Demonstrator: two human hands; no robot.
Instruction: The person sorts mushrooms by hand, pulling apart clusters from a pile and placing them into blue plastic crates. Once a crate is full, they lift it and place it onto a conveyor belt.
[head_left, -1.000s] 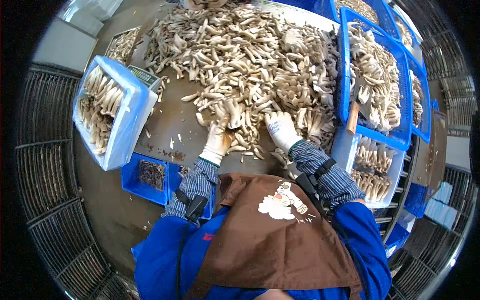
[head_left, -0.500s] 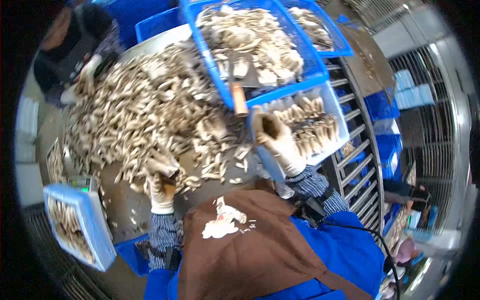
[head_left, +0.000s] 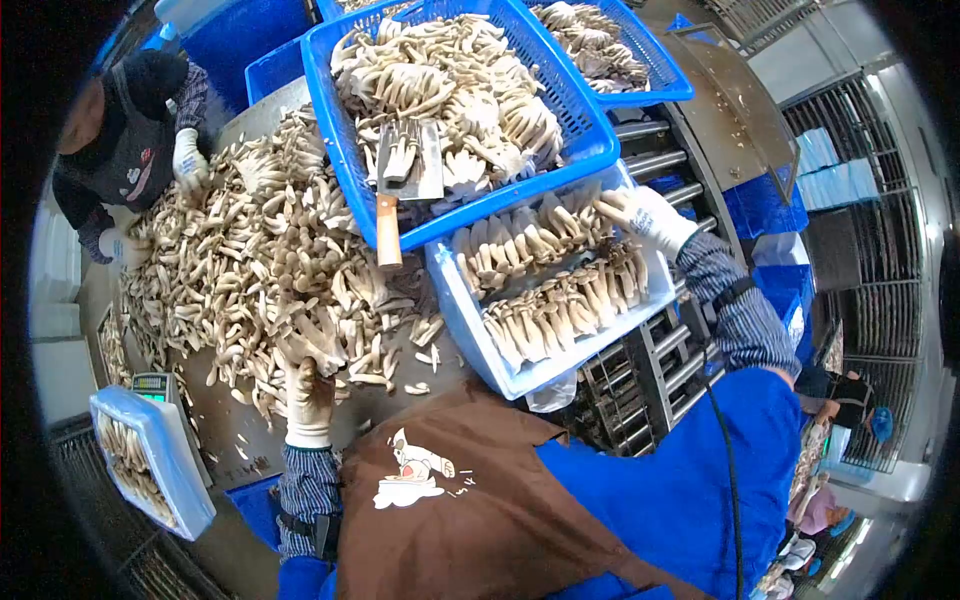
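My left hand (head_left: 308,402), in a white glove with a soiled palm, is closed round a clump of mushrooms (head_left: 318,346) at the near edge of the heap. My right hand (head_left: 648,218), also gloved, reaches over the far right corner of a white lined box (head_left: 515,383). Its fingers are closed against the end of the upper row of mushrooms (head_left: 530,240); the fingertips are partly hidden among them. A second row of mushrooms (head_left: 570,312) lies in the box nearer to me.
A blue basket (head_left: 345,190) of mushrooms holds a wooden-handled cleaver (head_left: 388,230). The mushroom heap (head_left: 260,250) covers much of the metal table. A co-worker's gloved hand (head_left: 188,165) touches it. A filled box (head_left: 190,505) leans by a scale (head_left: 152,388). Rollers (head_left: 660,165) run at right.
My right hand has moved from the left side of the white box to its far right corner. My left hand stays near the heap with mushrooms. The view has shifted.
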